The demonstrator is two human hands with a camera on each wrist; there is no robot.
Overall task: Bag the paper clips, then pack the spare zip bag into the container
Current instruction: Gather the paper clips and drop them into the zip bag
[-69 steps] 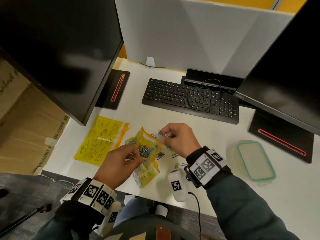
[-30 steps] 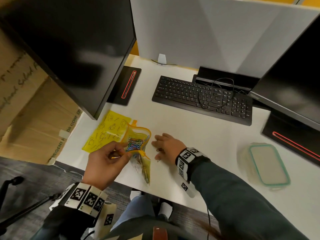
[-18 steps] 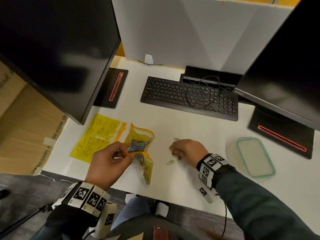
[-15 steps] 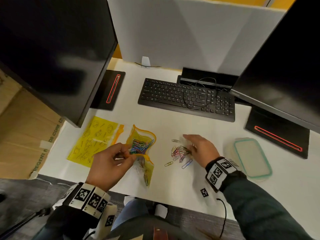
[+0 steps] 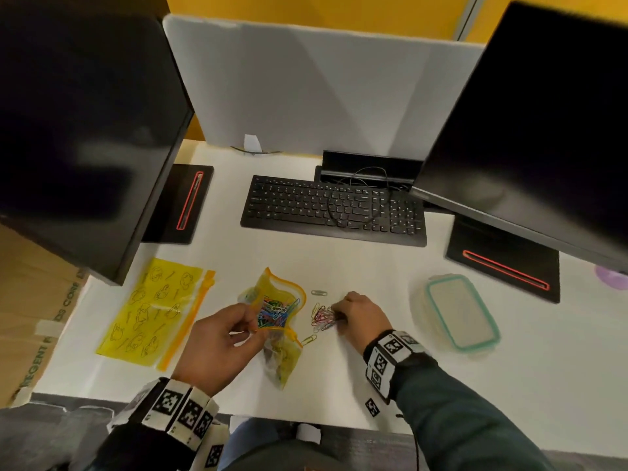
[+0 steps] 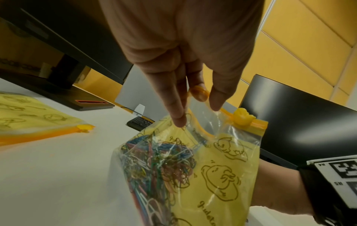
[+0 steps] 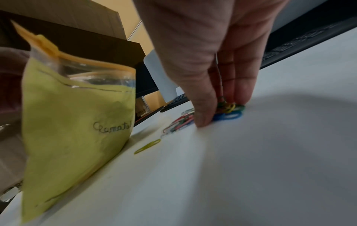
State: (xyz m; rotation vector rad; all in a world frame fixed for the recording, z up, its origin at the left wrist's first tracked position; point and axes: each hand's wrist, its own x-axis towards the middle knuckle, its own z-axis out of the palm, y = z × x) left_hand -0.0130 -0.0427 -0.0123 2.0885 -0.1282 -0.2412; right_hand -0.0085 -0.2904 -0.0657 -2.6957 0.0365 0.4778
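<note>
My left hand [image 5: 251, 317] pinches the rim of a yellow zip bag [image 5: 275, 311] and holds its mouth open, upright on the white desk. In the left wrist view, my left hand [image 6: 197, 113] grips the bag [image 6: 222, 168] near its orange slider, and several coloured clips show inside. My right hand [image 5: 336, 314] is down on a small pile of paper clips [image 5: 322, 319] just right of the bag. Its thumb and fingers pinch them in the right wrist view [image 7: 218, 110]. The spare zip bag [image 5: 153, 311] lies flat at the left. The lidded container [image 5: 458, 314] sits at the right.
Single clips lie loose at the back [image 5: 318, 293] and front [image 5: 308, 339] of the pile. A black keyboard [image 5: 333, 209] is behind, between two monitors [image 5: 85, 130] [image 5: 543, 130] on black bases. A cardboard box [image 5: 27, 317] stands left of the desk.
My right hand left the bag's mouth, dropped to the desk and slid right onto the clip pile, where it now gathers clips. My left hand kept hold of the open bag.
</note>
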